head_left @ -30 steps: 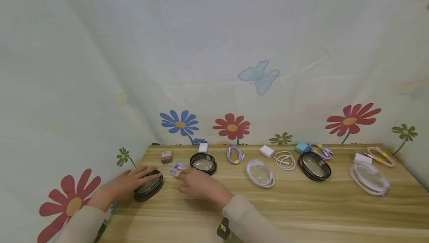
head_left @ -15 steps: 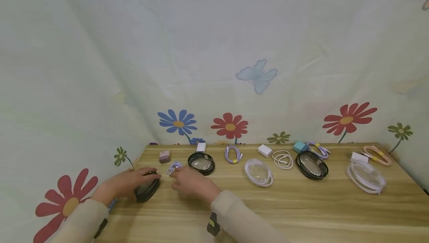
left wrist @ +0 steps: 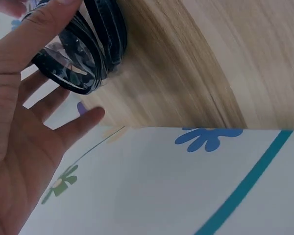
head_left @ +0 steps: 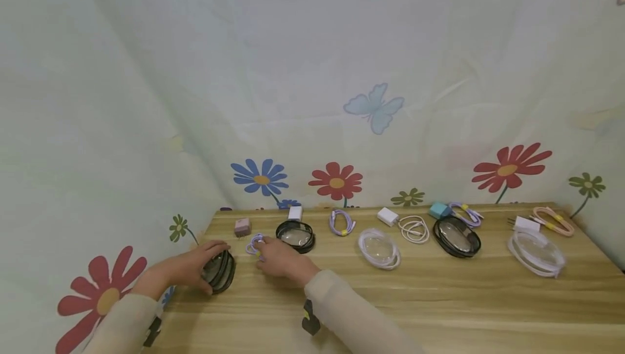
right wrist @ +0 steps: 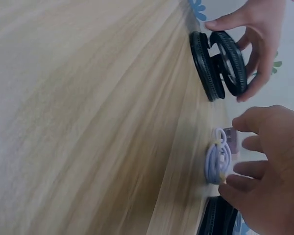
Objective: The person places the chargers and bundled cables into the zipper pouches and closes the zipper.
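My left hand (head_left: 190, 268) holds a black-rimmed zip case (head_left: 223, 273) with clear faces, thumb on one edge and a finger on the opposite one. Its lid stands lifted from its base in the right wrist view, where the case (right wrist: 205, 66) gapes like a clam. The left wrist view has the thumb lying across the lid of the case (left wrist: 83, 54). Farther right, my right hand (head_left: 278, 259) reaches over a coiled lilac charging cable (head_left: 254, 244). Seen from the right wrist, its loosely bent fingers hover beside the cable (right wrist: 216, 159), the thumb apart from them.
Behind the cable sits a pink charger plug (head_left: 242, 227). A second black case (head_left: 299, 237) lies just right of my right hand, with a white plug (head_left: 295, 213) behind it. More cases, plugs and coiled cables line the table's back, up to a white case (head_left: 537, 253).
My left hand has shifted from lying over the black case to gripping its edges, and the lid has come up. My right hand has moved slightly left, onto the lilac cable's spot.
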Action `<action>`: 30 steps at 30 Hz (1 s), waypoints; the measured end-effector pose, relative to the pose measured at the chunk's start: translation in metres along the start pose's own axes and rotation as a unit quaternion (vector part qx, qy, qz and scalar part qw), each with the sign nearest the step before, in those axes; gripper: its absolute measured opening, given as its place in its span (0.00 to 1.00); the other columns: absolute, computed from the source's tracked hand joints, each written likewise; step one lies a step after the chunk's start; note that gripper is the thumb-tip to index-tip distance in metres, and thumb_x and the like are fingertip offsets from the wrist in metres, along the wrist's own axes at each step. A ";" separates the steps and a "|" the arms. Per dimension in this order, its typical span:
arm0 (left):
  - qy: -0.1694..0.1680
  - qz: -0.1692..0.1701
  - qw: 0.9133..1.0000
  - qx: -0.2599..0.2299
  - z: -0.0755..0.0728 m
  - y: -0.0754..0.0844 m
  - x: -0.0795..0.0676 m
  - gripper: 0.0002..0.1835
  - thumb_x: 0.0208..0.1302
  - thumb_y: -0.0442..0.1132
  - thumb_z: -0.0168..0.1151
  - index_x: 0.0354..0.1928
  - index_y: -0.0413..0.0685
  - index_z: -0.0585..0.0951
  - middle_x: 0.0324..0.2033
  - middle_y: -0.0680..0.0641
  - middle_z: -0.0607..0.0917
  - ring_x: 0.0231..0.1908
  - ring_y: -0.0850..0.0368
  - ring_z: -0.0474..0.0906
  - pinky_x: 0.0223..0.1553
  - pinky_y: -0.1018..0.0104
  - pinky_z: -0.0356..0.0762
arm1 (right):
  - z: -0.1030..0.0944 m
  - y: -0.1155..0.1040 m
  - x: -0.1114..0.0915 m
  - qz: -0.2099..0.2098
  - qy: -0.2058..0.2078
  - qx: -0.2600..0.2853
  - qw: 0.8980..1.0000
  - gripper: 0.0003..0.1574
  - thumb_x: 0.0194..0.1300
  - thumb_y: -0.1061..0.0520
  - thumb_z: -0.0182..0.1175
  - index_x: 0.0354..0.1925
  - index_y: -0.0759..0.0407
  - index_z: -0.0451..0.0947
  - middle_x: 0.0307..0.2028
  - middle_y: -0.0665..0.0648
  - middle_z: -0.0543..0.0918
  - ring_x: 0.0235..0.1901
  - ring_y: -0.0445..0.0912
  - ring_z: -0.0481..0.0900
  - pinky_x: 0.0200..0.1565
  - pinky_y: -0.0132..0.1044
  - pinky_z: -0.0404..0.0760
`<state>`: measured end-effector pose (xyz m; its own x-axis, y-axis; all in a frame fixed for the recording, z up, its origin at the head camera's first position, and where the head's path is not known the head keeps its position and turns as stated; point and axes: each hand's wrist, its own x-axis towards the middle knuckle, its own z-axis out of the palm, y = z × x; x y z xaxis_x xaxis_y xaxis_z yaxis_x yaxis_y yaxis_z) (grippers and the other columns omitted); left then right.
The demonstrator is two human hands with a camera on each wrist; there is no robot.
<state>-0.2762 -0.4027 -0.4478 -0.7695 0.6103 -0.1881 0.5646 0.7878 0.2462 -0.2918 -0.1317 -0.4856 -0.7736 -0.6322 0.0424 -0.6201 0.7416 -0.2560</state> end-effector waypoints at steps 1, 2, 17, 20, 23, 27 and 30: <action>0.004 -0.001 1.000 -0.004 0.000 0.000 -0.001 0.60 0.41 0.52 0.86 0.74 0.35 0.63 0.72 0.27 0.64 0.69 0.26 0.66 0.61 0.33 0.73 | 0.000 -0.001 0.000 0.012 0.003 0.010 1.000 0.33 0.75 0.50 0.55 0.74 0.54 0.68 0.72 0.58 0.74 0.72 0.49 0.72 0.72 0.38 0.72; 0.010 -0.001 1.000 -0.007 0.000 -0.001 -0.002 0.60 0.42 0.53 0.85 0.74 0.35 0.63 0.72 0.27 0.64 0.68 0.25 0.66 0.61 0.33 0.74 | 0.000 -0.002 0.001 0.023 0.008 0.018 1.000 0.33 0.74 0.51 0.56 0.74 0.54 0.68 0.72 0.59 0.74 0.72 0.50 0.72 0.71 0.39 0.73; 0.105 -0.018 0.994 -0.029 0.018 -0.002 -0.008 0.59 0.44 0.55 0.84 0.75 0.41 0.64 0.72 0.31 0.66 0.70 0.28 0.67 0.62 0.32 0.73 | 0.010 0.000 0.012 0.065 0.041 0.009 0.997 0.30 0.70 0.53 0.61 0.68 0.56 0.74 0.58 0.57 0.82 0.58 0.49 0.81 0.60 0.38 0.81; 0.120 -0.014 0.992 -0.027 0.020 -0.002 -0.005 0.59 0.43 0.55 0.85 0.75 0.40 0.65 0.72 0.30 0.67 0.69 0.28 0.67 0.62 0.32 0.73 | 0.012 0.005 0.014 0.057 0.043 -0.001 0.997 0.28 0.71 0.53 0.61 0.67 0.55 0.76 0.58 0.56 0.82 0.57 0.49 0.82 0.59 0.37 0.82; 0.127 -0.013 0.991 -0.031 0.022 -0.001 -0.004 0.59 0.43 0.55 0.85 0.74 0.39 0.65 0.71 0.29 0.68 0.69 0.27 0.67 0.63 0.31 0.72 | 0.014 0.007 0.017 0.047 0.040 -0.015 0.998 0.25 0.72 0.52 0.61 0.65 0.54 0.78 0.58 0.55 0.82 0.56 0.49 0.82 0.59 0.37 0.82; 0.133 -0.016 0.990 -0.039 0.024 0.002 -0.005 0.58 0.44 0.54 0.84 0.75 0.39 0.65 0.71 0.29 0.68 0.69 0.27 0.67 0.63 0.30 0.70 | 0.017 0.007 0.017 0.044 0.053 -0.043 0.997 0.21 0.71 0.51 0.63 0.59 0.54 0.81 0.53 0.55 0.85 0.52 0.47 0.84 0.55 0.36 0.82; 0.139 -0.012 0.990 -0.038 0.025 0.004 -0.007 0.58 0.43 0.53 0.85 0.74 0.39 0.66 0.71 0.30 0.69 0.69 0.28 0.68 0.63 0.30 0.70 | 0.019 0.004 0.016 0.039 0.060 -0.055 0.996 0.18 0.70 0.53 0.64 0.56 0.55 0.82 0.49 0.55 0.85 0.48 0.48 0.85 0.50 0.36 0.84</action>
<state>-0.2613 -0.4017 -0.4696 -0.8403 0.5374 0.0712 0.5297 0.7863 0.3179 -0.3041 -0.1427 -0.5045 -0.8262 -0.5446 0.1441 -0.5625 0.8120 -0.1560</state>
